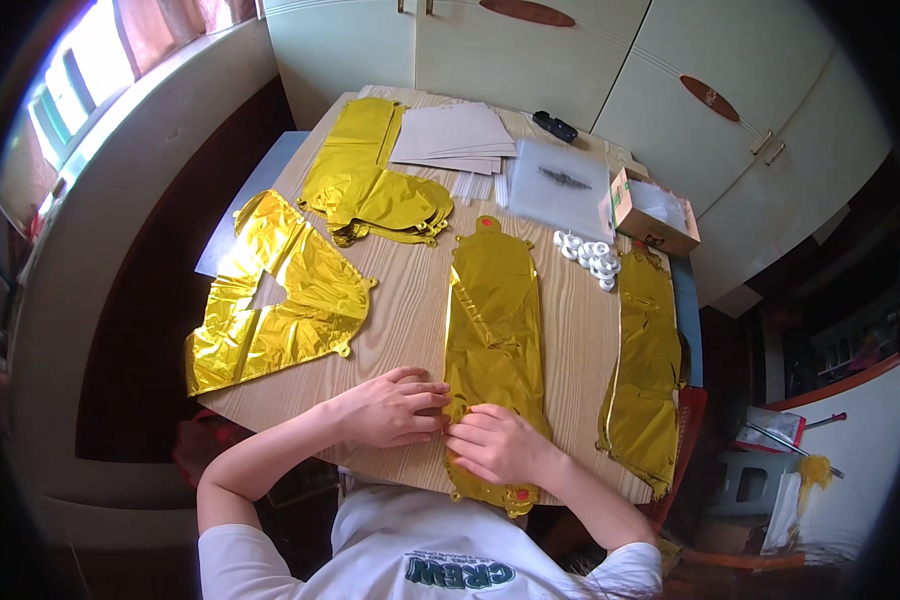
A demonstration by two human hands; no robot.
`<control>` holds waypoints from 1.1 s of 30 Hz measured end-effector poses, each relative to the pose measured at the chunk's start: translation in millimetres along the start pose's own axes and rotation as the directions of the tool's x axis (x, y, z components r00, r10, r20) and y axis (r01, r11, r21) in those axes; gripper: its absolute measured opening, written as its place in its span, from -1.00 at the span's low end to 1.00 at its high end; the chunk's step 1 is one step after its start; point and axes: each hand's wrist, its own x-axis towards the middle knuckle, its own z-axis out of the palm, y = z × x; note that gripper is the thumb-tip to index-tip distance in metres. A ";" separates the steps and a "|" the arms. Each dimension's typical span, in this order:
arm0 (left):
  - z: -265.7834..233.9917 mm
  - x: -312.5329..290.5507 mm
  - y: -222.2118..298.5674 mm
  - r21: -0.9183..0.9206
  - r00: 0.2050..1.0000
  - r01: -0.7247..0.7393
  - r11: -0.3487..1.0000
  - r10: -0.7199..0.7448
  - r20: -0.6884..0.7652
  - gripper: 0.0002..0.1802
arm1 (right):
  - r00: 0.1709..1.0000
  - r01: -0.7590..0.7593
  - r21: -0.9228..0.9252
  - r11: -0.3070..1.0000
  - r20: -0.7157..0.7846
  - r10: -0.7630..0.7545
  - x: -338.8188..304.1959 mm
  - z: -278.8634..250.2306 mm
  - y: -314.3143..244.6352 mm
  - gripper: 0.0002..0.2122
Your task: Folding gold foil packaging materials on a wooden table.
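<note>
A flat gold foil balloon (497,330), folded into a long strip with small tabs and red spots at its ends, lies lengthwise before me. Beside its lower left edge is my left hand (390,408), fingers outstretched and somewhat apart, their tips touching the foil. My right hand (500,442) rests across the strip's lower part. Its fingers are bent round toward that same left edge, close to the left fingertips, and seem to grip the foil there; the thumb is hidden. The strip's near end reaches the table's front edge.
An unfolded gold foil balloon (315,300) lies at left, a stack of gold foil balloons (355,165) behind it. Grey cardboard sheets (455,135), clear plastic bags (550,185), white ribbon rolls (595,258) and a cardboard box (660,225) stand farther back. Another foil strip (645,370) lies right.
</note>
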 end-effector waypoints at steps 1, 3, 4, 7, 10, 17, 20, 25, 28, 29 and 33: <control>0.6 -0.3 -0.8 -0.010 1.000 -0.005 1.000 0.005 -0.007 -0.63 | 1.000 0.009 -0.009 1.000 -0.006 -0.009 0.6 1.1 -0.4 -0.76; 0.4 -0.3 -1.0 -0.018 1.000 -0.007 1.000 0.007 -0.020 -0.62 | 1.000 -0.011 0.023 1.000 -0.023 0.011 -0.1 2.3 -0.9 -0.75; 0.3 -0.3 -1.2 -0.022 1.000 -0.008 1.000 0.007 -0.026 -0.62 | 0.999 -0.021 0.039 0.999 -0.031 0.022 -0.6 3.2 -1.2 -0.75; 0.5 -0.4 -2.5 -0.017 0.999 -0.017 1.000 0.016 -0.038 -0.59 | 0.998 -0.030 0.056 0.998 -0.046 0.032 -1.5 6.7 -1.6 -0.74; -0.3 0.2 -3.1 -0.010 1.000 0.006 1.000 -0.006 -0.015 -0.59 | 0.999 -0.047 0.059 0.997 -0.018 0.048 -1.4 7.0 -1.7 -0.73; -5.5 6.4 -21.8 0.062 0.993 0.114 0.992 -0.112 -0.044 -0.59 | 0.996 -0.090 0.078 0.993 0.016 0.089 -4.5 9.9 -1.3 -0.68; -8.1 8.1 -32.4 0.085 0.990 0.135 0.987 -0.132 -0.041 -0.57 | 0.995 -0.096 0.097 0.991 0.025 0.094 -4.9 10.0 -0.6 -0.66; -10.2 12.7 -42.3 0.091 0.981 0.190 0.978 -0.187 -0.041 -0.54 | 0.996 -0.093 0.131 0.987 0.018 0.091 -7.4 13.9 1.8 -0.63; -9.0 15.2 -50.2 0.106 0.974 0.224 0.969 -0.219 -0.056 -0.51 | 0.995 -0.098 0.137 0.986 0.023 0.096 -7.7 14.0 1.6 -0.64; -9.3 16.9 -52.8 0.109 0.970 0.239 0.965 -0.234 -0.061 -0.50 | 0.995 -0.099 0.139 0.985 0.024 0.097 -7.5 13.6 1.4 -0.64; -11.5 25.4 -60.3 0.156 0.957 0.286 0.945 -0.276 -0.087 -0.45 | 0.994 -0.106 0.146 0.984 0.026 0.103 -7.7 13.3 1.0 -0.64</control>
